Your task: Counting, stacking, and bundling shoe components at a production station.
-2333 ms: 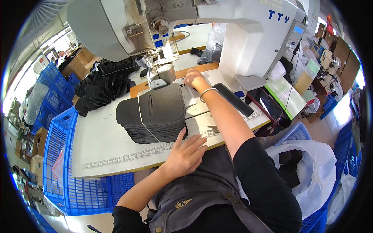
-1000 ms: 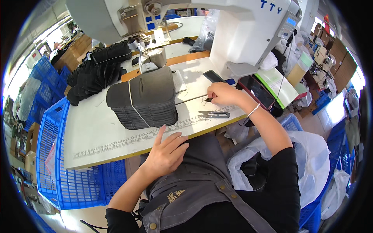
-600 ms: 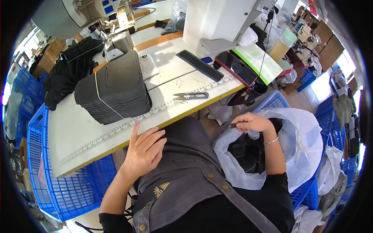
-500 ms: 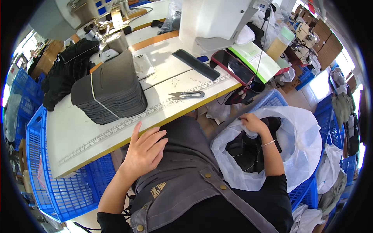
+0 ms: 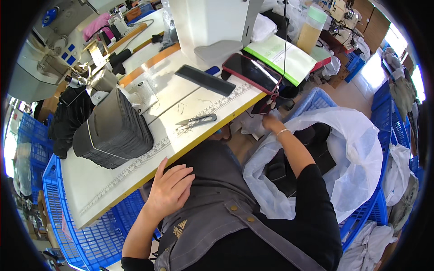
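Observation:
My left hand [image 5: 169, 189] is held over my grey apron [image 5: 212, 185], just off the table's front edge, fingers spread and holding nothing. My right hand [image 5: 270, 123] reaches forward past the rim of a white plastic bag [image 5: 357, 158], close under the table edge and a dark red strap [image 5: 263, 105]. Its fingers are mostly hidden, so what they hold, if anything, does not show. Inside the bag lie black pieces [image 5: 323, 158]. On the table stands a banded stack of black fabric pieces [image 5: 115, 128]. Thread snips [image 5: 197, 121] rest to its right.
A measuring tape [image 5: 122, 174] runs along the table's yellow edge. Farther back are a black flat case [image 5: 205, 80], a red-cased phone [image 5: 251, 72] and a green-and-white booklet [image 5: 282, 58]. A blue crate [image 5: 97, 244] stands at left; a sewing machine [image 5: 86, 81] is behind the stack.
My right hand has moved out of the bag's opening, forward and left toward the table edge. My left hand keeps its spread pose. The view has shifted, so the table things appear farther left.

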### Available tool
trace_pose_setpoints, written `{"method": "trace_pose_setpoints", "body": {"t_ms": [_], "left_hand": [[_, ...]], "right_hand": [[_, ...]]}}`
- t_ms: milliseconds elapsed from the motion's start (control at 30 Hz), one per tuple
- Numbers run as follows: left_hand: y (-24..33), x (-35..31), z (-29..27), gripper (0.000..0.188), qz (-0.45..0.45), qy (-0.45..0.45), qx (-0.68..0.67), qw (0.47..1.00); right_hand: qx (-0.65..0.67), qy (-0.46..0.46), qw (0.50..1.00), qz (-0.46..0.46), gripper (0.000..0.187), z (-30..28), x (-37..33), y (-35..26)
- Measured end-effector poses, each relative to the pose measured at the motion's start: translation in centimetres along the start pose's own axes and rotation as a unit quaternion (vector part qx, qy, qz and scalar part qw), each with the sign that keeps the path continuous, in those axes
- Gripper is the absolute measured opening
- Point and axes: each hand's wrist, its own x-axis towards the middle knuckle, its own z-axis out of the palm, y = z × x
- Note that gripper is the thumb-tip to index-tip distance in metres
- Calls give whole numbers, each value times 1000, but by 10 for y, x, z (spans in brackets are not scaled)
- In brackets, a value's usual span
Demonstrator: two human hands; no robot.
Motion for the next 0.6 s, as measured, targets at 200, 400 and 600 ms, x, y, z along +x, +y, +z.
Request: {"method": "trace_pose_setpoints", "body": {"t_ms": [200,400,600], "left_hand": [[-7,10,4,29,8,-24,-19,999],[-2,25,7,30,-11,-74,-42,996],[-5,51,16,27,-38,-94,-62,993]], "right_hand": [[70,19,983,167,34,12,26,74],[258,97,941,195,35,-1,52,28],[247,147,944,160,34,9,59,29]]}}
